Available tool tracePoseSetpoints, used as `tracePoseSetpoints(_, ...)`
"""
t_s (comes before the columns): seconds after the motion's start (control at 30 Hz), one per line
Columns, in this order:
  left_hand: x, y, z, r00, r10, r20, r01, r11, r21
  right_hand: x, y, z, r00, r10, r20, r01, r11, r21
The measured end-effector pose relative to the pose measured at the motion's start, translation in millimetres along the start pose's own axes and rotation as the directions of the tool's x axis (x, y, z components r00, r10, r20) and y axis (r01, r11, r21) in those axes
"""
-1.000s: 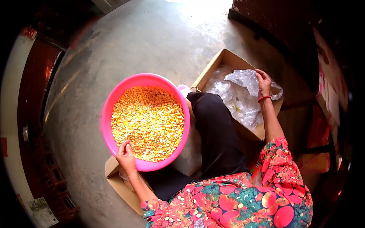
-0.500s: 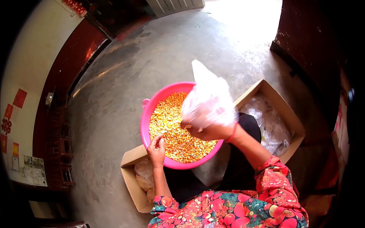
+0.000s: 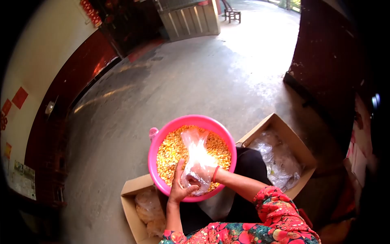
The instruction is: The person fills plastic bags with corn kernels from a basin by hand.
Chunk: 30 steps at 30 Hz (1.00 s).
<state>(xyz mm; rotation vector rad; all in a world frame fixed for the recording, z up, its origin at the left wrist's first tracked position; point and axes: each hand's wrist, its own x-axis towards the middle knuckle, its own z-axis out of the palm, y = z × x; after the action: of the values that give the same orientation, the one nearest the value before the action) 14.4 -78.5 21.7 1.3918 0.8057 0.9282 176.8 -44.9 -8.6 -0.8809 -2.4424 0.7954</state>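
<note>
A clear plastic bag (image 3: 196, 148) lies over the yellow-orange corn kernels (image 3: 168, 152) in a round pink basin (image 3: 153, 162). My left hand (image 3: 178, 185) is at the bag's lower left side, thumb and fingers spread around it, its palm against the plastic. My right hand (image 3: 200, 173), with a red band at the wrist, is at the bag's right side and seems to be inside or behind the plastic. Glare and the film hide its fingers. The basin stands in front of my dark-trousered legs.
An open cardboard box (image 3: 302, 146) with clear plastic bags (image 3: 280, 156) stands at the right. Another box (image 3: 129, 193), holding bagged light-brown items (image 3: 148, 207), is at the lower left. Grey concrete floor (image 3: 122, 122) spreads beyond, with a small chair (image 3: 232, 15) far off.
The view has tilted up. My right hand has lowered the bag from above the basin's right side to over the kernels. My left hand has opened from a pinch and moved against the bag.
</note>
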Motion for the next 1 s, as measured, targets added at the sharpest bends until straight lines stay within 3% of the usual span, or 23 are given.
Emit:
tracePoseSetpoints(0.03,-0.1,0.9,5.4,0.999,-0.050,0.012,0.049,0.997,0.054,-1.9,4.1,5.9,0.996,0.061,-0.068,-0.067,0.994,-0.081)
tracePoseSetpoints(0.1,7.1,-13.7,1.8,0.993,0.111,-0.041,-0.084,0.907,0.413,-6.6,6.6,11.6,0.967,-0.007,-0.254,0.032,0.995,0.096)
tracePoseSetpoints(0.13,5.0,-20.4,-2.1,0.998,0.024,-0.065,-0.001,0.946,0.325,-3.4,9.6,14.2,0.969,0.172,-0.178,-0.167,0.985,0.045)
tracePoseSetpoints(0.17,2.3,-26.2,-6.9,0.994,-0.069,-0.082,0.087,0.967,0.241,-4.6,14.1,15.4,0.992,0.117,-0.051,-0.110,0.987,0.119)
tracePoseSetpoints(0.23,1.2,-20.3,-8.6,0.984,-0.086,-0.155,0.098,0.993,0.071,-5.1,7.5,15.1,0.991,0.076,-0.112,-0.065,0.993,0.100)
tracePoseSetpoints(0.3,1.2,-20.9,-19.7,0.975,-0.076,-0.209,0.097,0.991,0.092,-5.2,-0.9,17.8,0.979,-0.031,-0.199,0.043,0.998,0.056)
tracePoseSetpoints(0.37,4.8,-11.3,-26.2,0.887,-0.186,-0.422,0.060,0.954,-0.293,-5.8,-4.2,13.8,0.967,-0.081,-0.243,0.091,0.996,0.028)
tracePoseSetpoints(0.43,2.9,-8.1,-39.8,0.777,-0.353,-0.520,0.023,0.843,-0.538,-6.1,-8.0,-3.6,0.983,0.070,0.172,-0.088,0.992,0.096)
tracePoseSetpoints(0.5,6.5,7.8,-41.7,0.738,-0.437,-0.515,-0.028,0.742,-0.670,-7.5,-9.3,-16.3,0.987,0.094,0.131,-0.104,0.992,0.066)
tracePoseSetpoints(0.53,-0.2,7.2,-52.4,0.802,-0.396,-0.446,0.002,0.750,-0.662,-7.2,-4.7,-19.0,0.981,0.088,0.173,-0.108,0.988,0.110)
tracePoseSetpoints(0.63,-4.3,-9.0,-62.5,0.791,-0.372,-0.486,-0.039,0.762,-0.646,-4.5,-8.2,-25.3,0.982,0.039,0.183,-0.069,0.985,0.159)
tracePoseSetpoints(0.67,-5.4,-14.8,-58.9,0.771,-0.387,-0.505,-0.024,0.776,-0.630,-6.5,-11.8,-29.8,0.999,-0.036,0.014,0.031,0.957,0.289)
tracePoseSetpoints(0.7,-1.3,-7.9,-48.7,0.810,-0.380,-0.447,0.005,0.767,-0.642,-7.0,-19.3,-39.2,0.982,-0.092,-0.163,0.151,0.904,0.399)
tracePoseSetpoints(0.73,-0.3,-15.5,-47.9,0.817,-0.395,-0.420,0.062,0.785,-0.617,-5.1,-23.2,-42.0,0.965,-0.040,-0.261,0.153,0.891,0.427)
tracePoseSetpoints(0.8,-2.1,-27.1,-49.9,0.811,-0.442,-0.383,0.172,0.807,-0.566,-5.9,-33.2,-50.1,0.879,0.064,-0.473,0.154,0.900,0.408)
tracePoseSetpoints(0.87,-0.3,-29.4,-40.3,0.826,-0.454,-0.334,0.251,0.826,-0.504,-4.9,-34.0,-55.4,0.888,0.053,-0.458,0.114,0.937,0.329)
tracePoseSetpoints(0.9,-1.6,-29.1,-35.8,0.844,-0.444,-0.302,0.279,0.843,-0.460,-1.2,-28.0,-49.2,0.832,-0.061,-0.552,0.110,0.992,0.057)
tracePoseSetpoints(0.97,-5.2,-20.2,-30.4,0.872,-0.453,-0.188,0.285,0.780,-0.556,-6.1,-24.6,-44.0,0.910,0.036,-0.413,-0.014,0.998,0.057)
tracePoseSetpoints(1.0,-8.5,-23.4,-38.5,0.876,-0.454,-0.161,0.300,0.777,-0.553,-4.7,-18.7,-38.3,0.928,0.003,-0.372,0.015,0.999,0.044)
